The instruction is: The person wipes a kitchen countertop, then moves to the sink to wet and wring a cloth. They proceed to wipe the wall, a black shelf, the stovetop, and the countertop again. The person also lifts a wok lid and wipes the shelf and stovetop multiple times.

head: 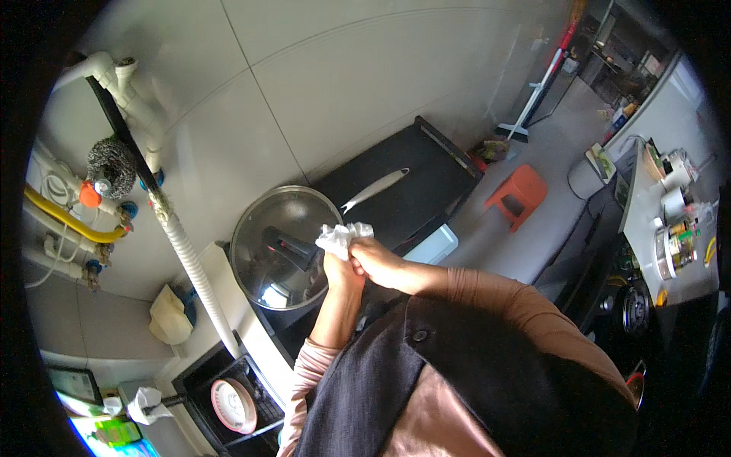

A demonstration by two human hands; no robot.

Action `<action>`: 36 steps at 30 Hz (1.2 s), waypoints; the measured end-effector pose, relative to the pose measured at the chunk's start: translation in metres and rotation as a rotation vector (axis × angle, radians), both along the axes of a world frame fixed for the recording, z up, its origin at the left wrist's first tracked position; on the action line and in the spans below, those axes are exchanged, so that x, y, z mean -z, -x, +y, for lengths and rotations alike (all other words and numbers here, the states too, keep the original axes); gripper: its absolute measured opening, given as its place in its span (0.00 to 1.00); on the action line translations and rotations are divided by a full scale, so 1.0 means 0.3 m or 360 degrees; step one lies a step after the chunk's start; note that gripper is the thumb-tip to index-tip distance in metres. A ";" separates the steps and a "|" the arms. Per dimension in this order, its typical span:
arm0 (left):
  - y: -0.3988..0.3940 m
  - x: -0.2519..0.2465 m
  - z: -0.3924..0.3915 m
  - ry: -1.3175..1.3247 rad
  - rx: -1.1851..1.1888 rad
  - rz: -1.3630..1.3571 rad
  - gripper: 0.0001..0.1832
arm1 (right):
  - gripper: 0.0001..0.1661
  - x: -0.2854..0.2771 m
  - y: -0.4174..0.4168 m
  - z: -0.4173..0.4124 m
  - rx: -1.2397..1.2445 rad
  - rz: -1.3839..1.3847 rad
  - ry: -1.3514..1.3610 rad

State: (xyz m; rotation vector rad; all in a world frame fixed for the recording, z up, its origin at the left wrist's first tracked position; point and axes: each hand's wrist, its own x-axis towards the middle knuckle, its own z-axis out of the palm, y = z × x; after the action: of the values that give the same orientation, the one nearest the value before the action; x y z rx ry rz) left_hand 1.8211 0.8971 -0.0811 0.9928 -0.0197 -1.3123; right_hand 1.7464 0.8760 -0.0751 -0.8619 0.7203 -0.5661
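My left hand (344,271) and my right hand (374,263) meet in front of my body, fingers curled together around a crumpled white tissue or cloth (337,240). The tissue sticks out above the fingers; which hand bears more of the grip is hard to tell. Just beyond and to the left lies a pan with a glass lid (285,205) on it, the lid's black handle (288,247) on top. A metal pan handle (377,188) points away to the right over a black counter (400,160).
Bowls (233,404) stand in the black sink at lower left. A white corrugated hose (191,274) rises beside it. A light blue container (431,245) is right of my hands. An orange stool (519,191) and a broom (531,103) stand farther right.
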 end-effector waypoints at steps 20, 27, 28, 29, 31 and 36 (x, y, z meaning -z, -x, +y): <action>0.578 -0.072 -0.322 0.0826 0.0119 -0.0080 0.25 | 0.41 -0.096 0.525 -0.454 -0.0182 0.0763 0.1726; 0.688 -0.104 -0.320 0.0774 0.0488 -0.0121 0.21 | 0.35 -0.107 0.634 -0.610 0.0045 0.0832 0.1758; 0.675 -0.098 -0.330 0.0777 0.0496 -0.0086 0.21 | 0.34 -0.135 0.646 -0.578 0.0070 0.0898 0.1887; 0.670 -0.110 -0.332 0.0723 0.0482 -0.0043 0.21 | 0.34 -0.164 0.653 -0.545 0.0095 0.0965 0.2016; 0.661 -0.128 -0.348 0.0789 0.0573 0.0014 0.22 | 0.35 -0.188 0.666 -0.520 0.0143 0.1001 0.2077; 0.644 -0.099 -0.371 0.0896 0.0734 0.0103 0.30 | 0.37 -0.113 0.627 -0.474 0.0211 0.0810 0.2015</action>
State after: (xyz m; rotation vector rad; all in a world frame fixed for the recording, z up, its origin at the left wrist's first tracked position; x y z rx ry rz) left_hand 1.6280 0.7860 -0.0513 0.4711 -0.5673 -1.6311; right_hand 1.5583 0.7338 -0.0411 -2.1993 0.8531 -0.9491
